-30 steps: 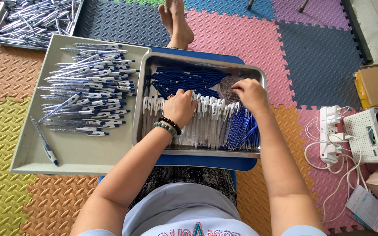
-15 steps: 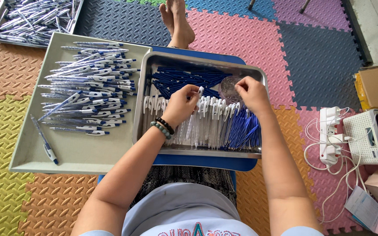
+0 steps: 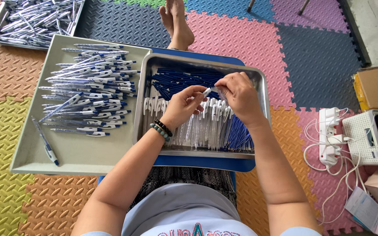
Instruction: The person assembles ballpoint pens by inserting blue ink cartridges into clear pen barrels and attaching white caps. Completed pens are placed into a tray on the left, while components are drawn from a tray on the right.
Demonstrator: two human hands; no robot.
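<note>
1. Nearest to us we see our own lap, a pale grey shirt (image 3: 176, 209) and a dark patterned skirt (image 3: 184, 179), with both forearms reaching away from us.
2. Under the trays sits a blue board (image 3: 197, 161) that serves as our desk, resting on the floor of coloured foam mats (image 3: 5, 140).
3. On it lies a shiny rectangular metal tray (image 3: 261, 87), with white pen barrels (image 3: 197, 124) across its near part and loose dark blue pen parts (image 3: 178, 78) heaped at its far end.
4. Our left hand (image 3: 182, 107), with dark and green bead bracelets (image 3: 162, 130) at the wrist, hovers over the middle of this tray; its grip is closed on a small white pen piece (image 3: 207, 91), pinched between thumb and fingertips.
5. Our right hand (image 3: 239, 94) is just right of it, fingers curled; its grip meets the same white pen piece from the other side, so both hands hold it above the tray.
6. To the left lies a flat grey-green tray (image 3: 75, 153) carrying a pile of finished white-and-blue pens (image 3: 90, 91), with a single blue pen (image 3: 45, 142) lying apart near its left edge.
7. On the right, a white power strip with cables (image 3: 329, 135) lies on the mats.
8. Farther off, bare feet (image 3: 176, 22) rest past the metal tray, and a second metal tray of pens (image 3: 36, 19) lies at the far left.
</note>
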